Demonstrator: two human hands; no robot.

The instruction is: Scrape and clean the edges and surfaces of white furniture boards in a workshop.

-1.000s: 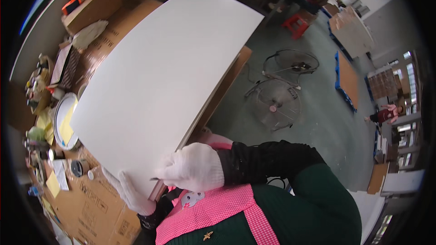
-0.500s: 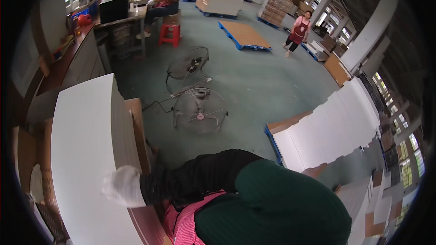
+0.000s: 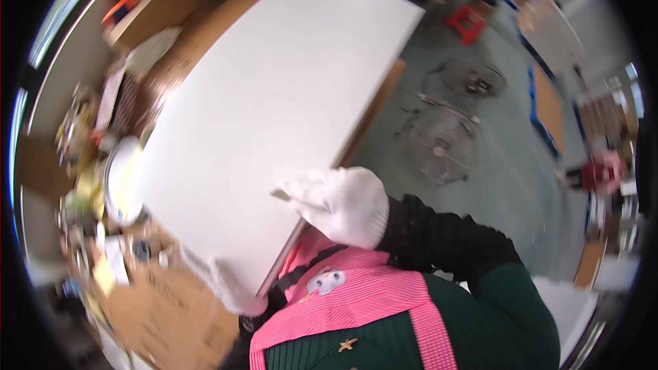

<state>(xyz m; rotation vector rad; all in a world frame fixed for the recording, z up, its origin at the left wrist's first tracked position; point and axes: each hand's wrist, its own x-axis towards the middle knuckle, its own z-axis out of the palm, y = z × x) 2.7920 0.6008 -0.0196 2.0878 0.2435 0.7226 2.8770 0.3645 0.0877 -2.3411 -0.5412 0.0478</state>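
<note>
A tall stack of large white sheets (image 3: 274,82) stands right in front of me, its top face smooth and plain. My right hand (image 3: 346,205), in a white knit glove, is over the stack's near right edge. Its fingers are closed on a small flat grey-brown piece (image 3: 279,194), whose kind I cannot make out. At the near left corner my left hand (image 3: 223,284), also gloved in white, lies along the edge of the sheets with its fingers stretched out, somewhat blurred.
Left of the stack are a round white container (image 3: 123,181), brown cardboard (image 3: 168,301) and blurred small items. Two floor fans (image 3: 442,147) stand to the right on the green floor. Farther off are a red stool (image 3: 467,24), a blue pallet (image 3: 546,109) and a person in an apron (image 3: 603,171).
My view has swung left and down over the stack. The left hand has come into sight at the near corner. A small flat piece now shows in my right fingers.
</note>
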